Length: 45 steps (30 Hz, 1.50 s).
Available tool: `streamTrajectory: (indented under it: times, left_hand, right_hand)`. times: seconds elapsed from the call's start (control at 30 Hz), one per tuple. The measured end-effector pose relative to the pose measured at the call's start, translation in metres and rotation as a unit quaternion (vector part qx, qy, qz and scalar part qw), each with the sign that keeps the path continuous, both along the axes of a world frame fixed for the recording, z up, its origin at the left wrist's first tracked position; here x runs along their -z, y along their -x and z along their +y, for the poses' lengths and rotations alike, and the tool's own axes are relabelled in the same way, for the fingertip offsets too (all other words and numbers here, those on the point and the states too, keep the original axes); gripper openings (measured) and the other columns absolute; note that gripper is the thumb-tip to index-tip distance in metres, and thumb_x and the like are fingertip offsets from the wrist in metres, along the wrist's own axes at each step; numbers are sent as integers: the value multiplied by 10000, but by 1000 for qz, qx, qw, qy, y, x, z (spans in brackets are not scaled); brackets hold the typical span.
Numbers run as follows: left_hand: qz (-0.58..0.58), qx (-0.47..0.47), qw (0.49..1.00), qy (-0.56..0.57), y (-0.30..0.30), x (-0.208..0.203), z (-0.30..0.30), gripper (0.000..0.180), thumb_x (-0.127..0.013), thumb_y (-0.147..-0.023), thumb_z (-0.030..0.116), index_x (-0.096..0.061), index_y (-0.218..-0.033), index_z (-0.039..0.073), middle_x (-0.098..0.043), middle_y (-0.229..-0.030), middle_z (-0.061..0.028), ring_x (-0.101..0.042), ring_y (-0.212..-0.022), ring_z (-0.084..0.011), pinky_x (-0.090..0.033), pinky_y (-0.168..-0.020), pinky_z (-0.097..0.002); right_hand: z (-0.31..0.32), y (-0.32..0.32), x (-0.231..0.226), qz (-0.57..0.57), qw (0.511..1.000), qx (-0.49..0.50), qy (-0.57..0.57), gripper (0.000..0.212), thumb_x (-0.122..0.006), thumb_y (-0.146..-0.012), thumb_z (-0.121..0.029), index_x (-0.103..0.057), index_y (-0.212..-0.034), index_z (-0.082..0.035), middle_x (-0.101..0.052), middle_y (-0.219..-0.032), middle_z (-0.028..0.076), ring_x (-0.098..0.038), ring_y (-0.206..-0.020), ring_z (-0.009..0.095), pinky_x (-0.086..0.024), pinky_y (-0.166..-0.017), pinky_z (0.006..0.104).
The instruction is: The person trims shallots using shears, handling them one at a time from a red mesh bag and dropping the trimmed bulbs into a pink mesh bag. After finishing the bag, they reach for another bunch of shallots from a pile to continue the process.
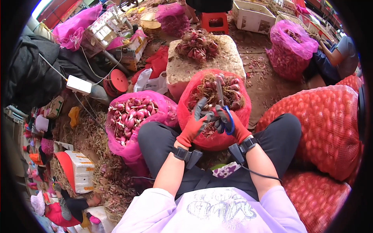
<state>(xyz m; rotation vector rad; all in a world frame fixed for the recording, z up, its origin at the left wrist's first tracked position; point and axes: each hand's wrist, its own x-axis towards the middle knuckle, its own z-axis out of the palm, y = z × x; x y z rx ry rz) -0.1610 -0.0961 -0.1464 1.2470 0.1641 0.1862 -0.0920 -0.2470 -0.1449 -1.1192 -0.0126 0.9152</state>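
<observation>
Both my hands wear gloves with red cuffs and dark grey fingers, over an open red mesh sack [211,141] of shallots between my knees. My right hand [232,123] grips scissors [220,93] with blue handles, their metal blades pointing away from me. Close beside it, my left hand [197,121] has one finger raised and others curled toward the right hand; what lies between them is too small to make out. Shallots with dry roots and stalks [233,93] fill the sack under the blades.
A pale block [173,68] ahead bears a heap of shallots [198,44]. A pink mesh sack of cleaned shallots [134,116] stands at my left. Full red mesh sacks [314,124] lie at my right. Dry trimmings [103,163] cover the left floor. Other people sit nearby.
</observation>
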Motion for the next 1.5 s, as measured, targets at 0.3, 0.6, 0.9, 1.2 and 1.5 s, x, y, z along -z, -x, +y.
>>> streamTrajectory:
  times: [0.3, 0.6, 0.9, 1.2, 1.5]
  left_hand:
    - [73, 93, 977, -179, 4, 20, 4, 138, -576, -780, -17, -584, -916, 8, -605, -816, 10, -532, -742, -58, -438, -685, -214]
    - [45, 79, 977, 193, 5, 7, 41, 193, -549, -815, -30, -567, -1000, 18, -607, -877, -42, -576, -778, -124, -470, -689, -244]
    - [-2, 91, 995, -29, -2, 18, 3, 366, -531, -884, 87, -447, -1232, 8, -542, -1105, -59, -569, -922, -116, -443, -824, -234]
    - [149, 117, 959, 210, 6, 10, 2, 216, -529, -914, 218, -579, -1074, 81, -592, -893, 26, -518, -659, -34, -418, -535, -156]
    - [140, 54, 899, 412, 1, 22, 30, 273, -547, -900, 185, -526, -1135, 47, -597, -966, -39, -559, -727, -97, -482, -597, -181]
  right_hand:
    - [-5, 6, 37, -254, 962, 70, 77, 205, -593, -827, -207, -671, -945, -59, -613, -691, 5, -507, -550, 50, -424, -469, 209]
    - [-14, -11, 23, -181, 958, 202, 88, 165, -577, -846, -163, -628, -921, -25, -610, -742, 9, -496, -514, 63, -399, -435, 203]
    - [-11, 5, 15, -183, 979, -9, 92, 198, -623, -803, -158, -653, -947, -25, -630, -731, 30, -545, -531, 94, -437, -478, 221]
    - [-11, 8, 3, -81, 995, 50, 33, 130, -595, -796, -110, -601, -851, 8, -580, -622, 63, -546, -450, 137, -449, -411, 248]
    - [-15, 20, -5, -416, 866, 40, 276, 363, -667, -772, -351, -604, -909, -21, -615, -747, 118, -607, -686, 265, -472, -635, 353]
